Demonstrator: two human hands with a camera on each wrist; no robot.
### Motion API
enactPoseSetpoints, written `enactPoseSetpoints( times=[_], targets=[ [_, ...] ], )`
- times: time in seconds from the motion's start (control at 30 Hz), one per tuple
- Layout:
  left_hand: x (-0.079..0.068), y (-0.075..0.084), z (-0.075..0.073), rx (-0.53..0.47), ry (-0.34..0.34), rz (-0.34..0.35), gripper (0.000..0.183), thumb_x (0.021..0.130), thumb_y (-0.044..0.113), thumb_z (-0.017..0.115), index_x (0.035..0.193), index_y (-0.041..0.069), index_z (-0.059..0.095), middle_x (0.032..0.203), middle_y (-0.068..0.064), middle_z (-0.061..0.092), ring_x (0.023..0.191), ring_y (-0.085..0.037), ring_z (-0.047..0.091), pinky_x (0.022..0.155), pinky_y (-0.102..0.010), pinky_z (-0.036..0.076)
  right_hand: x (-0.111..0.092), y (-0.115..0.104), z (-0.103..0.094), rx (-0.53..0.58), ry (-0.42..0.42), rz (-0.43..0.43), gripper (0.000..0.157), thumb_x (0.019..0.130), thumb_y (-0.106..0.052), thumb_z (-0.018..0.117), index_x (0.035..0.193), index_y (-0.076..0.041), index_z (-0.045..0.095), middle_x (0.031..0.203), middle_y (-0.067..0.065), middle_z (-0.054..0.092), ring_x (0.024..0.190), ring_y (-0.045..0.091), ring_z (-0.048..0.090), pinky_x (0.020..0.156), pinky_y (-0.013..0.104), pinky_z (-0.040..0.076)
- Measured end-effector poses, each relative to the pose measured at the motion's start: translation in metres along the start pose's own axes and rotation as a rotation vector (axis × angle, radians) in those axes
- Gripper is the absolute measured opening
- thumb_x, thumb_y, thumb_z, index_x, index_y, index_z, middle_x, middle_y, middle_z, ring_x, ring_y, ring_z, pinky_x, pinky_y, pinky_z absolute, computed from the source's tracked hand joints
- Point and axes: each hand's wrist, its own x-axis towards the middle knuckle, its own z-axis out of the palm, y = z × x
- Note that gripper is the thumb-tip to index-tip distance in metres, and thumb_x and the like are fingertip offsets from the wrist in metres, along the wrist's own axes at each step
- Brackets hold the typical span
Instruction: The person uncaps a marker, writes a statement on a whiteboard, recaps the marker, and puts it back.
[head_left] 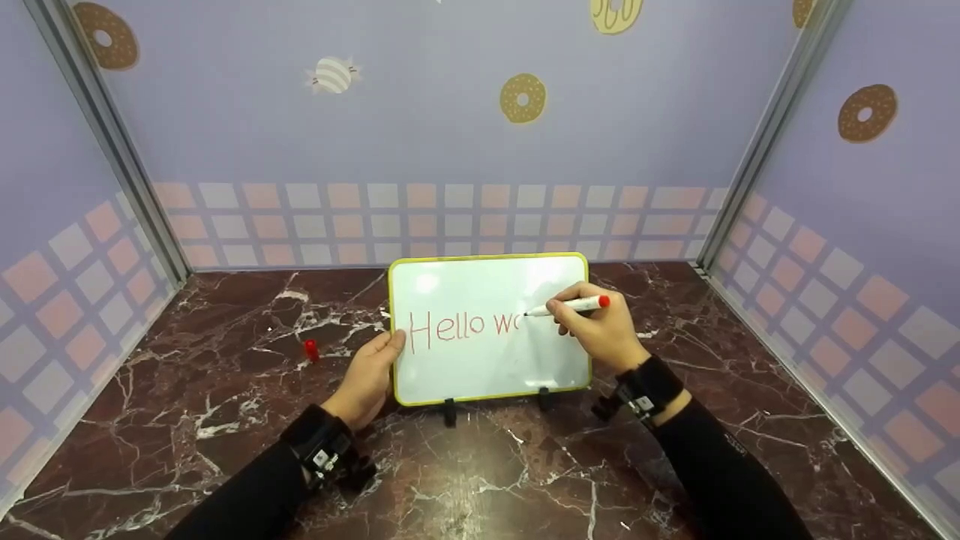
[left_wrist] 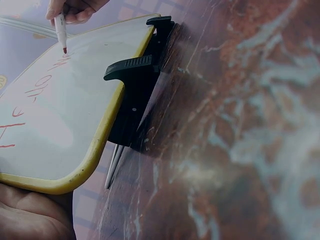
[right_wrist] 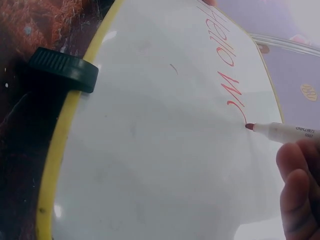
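A whiteboard [head_left: 480, 375] with a yellow frame leans upright on a black stand [head_left: 450, 412], whose hooks [left_wrist: 132, 67] hold its lower edge. My left hand [head_left: 367, 379] grips the board's left edge, thumb at the front rim and the other fingers mostly hidden behind. In my right hand [head_left: 606, 330] I pinch a white marker [head_left: 576, 304] with a red end. Its red tip [right_wrist: 251, 127] meets the board at the end of a curved stroke. Red handwriting [right_wrist: 222, 50] reads "Hello w" followed by this unclosed round letter.
A small red marker cap [head_left: 311, 349] stands on the dark red marbled table [head_left: 225, 420], left of the board. Behind rises a lilac wall [head_left: 420, 135] with printed sweets and checks. Similar side walls join it at metal corner posts [head_left: 772, 135].
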Motion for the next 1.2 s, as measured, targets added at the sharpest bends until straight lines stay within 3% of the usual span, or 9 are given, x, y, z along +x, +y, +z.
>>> enactPoseSetpoints(
  times=[0.27, 0.87, 1.2],
  targets=[
    [-0.0025, 0.0019, -0.0015, 0.018, -0.027, 0.001, 0.047, 0.124, 0.029, 0.040, 0.144, -0.010, 0.057, 0.123, -0.015, 0.076, 0.107, -0.023, 0.075, 0.090, -0.037, 0.063, -0.0009, 0.0004, -0.0004, 0.010, 0.001, -0.012, 0.013, 0.099, 0.005, 0.080, 0.088, 0.000, 0.076, 0.071, 0.008, 0.072, 0.057, 0.016, 0.067, 0.054, 0.022, 0.055],
    [-0.0029, 0.0016, -0.0012, 0.027, -0.010, 0.008, 0.047, 0.124, 0.027, 0.040, 0.146, -0.012, 0.056, 0.126, -0.018, 0.076, 0.107, -0.022, 0.076, 0.091, -0.036, 0.062, -0.0016, 0.0002, 0.0013, -0.051, -0.019, -0.004, 0.017, 0.097, 0.004, 0.082, 0.084, -0.005, 0.076, 0.067, 0.001, 0.071, 0.052, 0.015, 0.064, 0.050, 0.023, 0.053],
    [-0.0022, 0.0017, -0.0008, 0.024, -0.006, 0.002, 0.044, 0.124, 0.027, 0.040, 0.142, -0.010, 0.058, 0.124, -0.017, 0.077, 0.107, -0.023, 0.076, 0.090, -0.037, 0.063, -0.0027, 0.0012, 0.0038, -0.024, -0.037, 0.023, 0.015, 0.099, 0.001, 0.081, 0.085, -0.004, 0.078, 0.068, 0.012, 0.071, 0.053, 0.015, 0.064, 0.052, 0.022, 0.055]
  ],
)
